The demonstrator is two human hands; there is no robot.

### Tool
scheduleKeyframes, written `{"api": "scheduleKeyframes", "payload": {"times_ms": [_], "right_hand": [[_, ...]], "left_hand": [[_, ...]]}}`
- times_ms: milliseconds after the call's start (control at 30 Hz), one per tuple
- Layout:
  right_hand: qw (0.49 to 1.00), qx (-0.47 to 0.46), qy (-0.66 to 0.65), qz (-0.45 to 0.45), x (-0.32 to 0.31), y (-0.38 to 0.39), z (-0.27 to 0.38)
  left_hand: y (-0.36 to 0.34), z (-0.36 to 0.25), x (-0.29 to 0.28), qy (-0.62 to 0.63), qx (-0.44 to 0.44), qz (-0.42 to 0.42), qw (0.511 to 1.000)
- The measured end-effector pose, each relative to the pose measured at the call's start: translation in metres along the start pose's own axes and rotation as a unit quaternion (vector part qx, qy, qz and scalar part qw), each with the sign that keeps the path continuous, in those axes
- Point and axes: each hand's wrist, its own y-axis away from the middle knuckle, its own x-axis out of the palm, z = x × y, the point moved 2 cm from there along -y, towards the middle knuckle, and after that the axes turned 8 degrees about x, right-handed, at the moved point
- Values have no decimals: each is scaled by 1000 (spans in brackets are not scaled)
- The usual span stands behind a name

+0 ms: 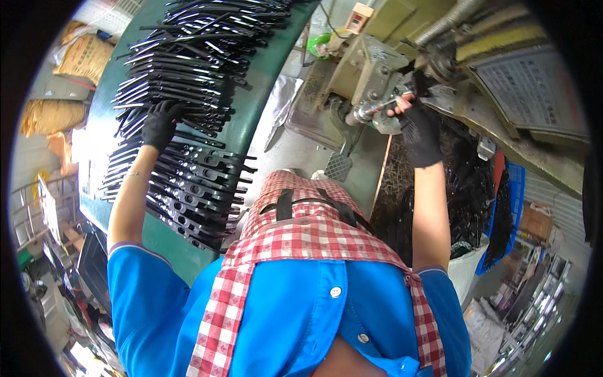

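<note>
Green surfacing covers the bench (267, 72) on my left, and across it lies a dense spread of black strips (188, 94), all within the left hand's side of my view; they overlap at loose angles, so a careless pull on one could drag its neighbours askew or tip some off the edge. They look long, slim and glossy, with hard white highlights, and the nearer group (201, 169) fans out more neatly, showing flat parts pierced by round holes. My left hand (160, 125), black-gloved, rests on the strips with its fingers bent downward; from this distance I cannot tell whether they have closed on a piece or merely touch it. Farther right, a ridged foot pedal (338, 167) sits low beside the machine (389, 63); if it drives that machine, an accidental press with a hand so near would be my worst worry. Next come a metal cylinder (359, 115) and a clear plate (388, 122), then my right hand (419, 129), its dark glove leaving the fingertips (402, 103) bare. Those fingers curl in nearly together, but I can't make out what, if anything, they pinch. Bare skin there could be nipped, or glove fabric snagged, should something move. Rightmost, a dark heap (452, 182) lies near a blue crate (512, 195).
</note>
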Motion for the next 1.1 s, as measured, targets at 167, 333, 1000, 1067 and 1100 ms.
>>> {"api": "scheduleKeyframes", "payload": {"times_ms": [167,333,1000,1067,1100], "right_hand": [[997,44,36,-59,4,-5,-6],[985,-29,122,-120,16,12,2],[693,10,681,-237,-108,180,43],[725,-31,669,-159,-64,150,45],[735,-42,665,-130,-42,139,48]], "left_hand": [[9,23,2,-62,21,-56,996],[-8,21,-36,-90,75,-54,992],[-150,-204,-136,231,260,-29,937],[-156,-235,-150,257,290,-20,922],[-158,-246,-153,262,302,-29,916]]}}
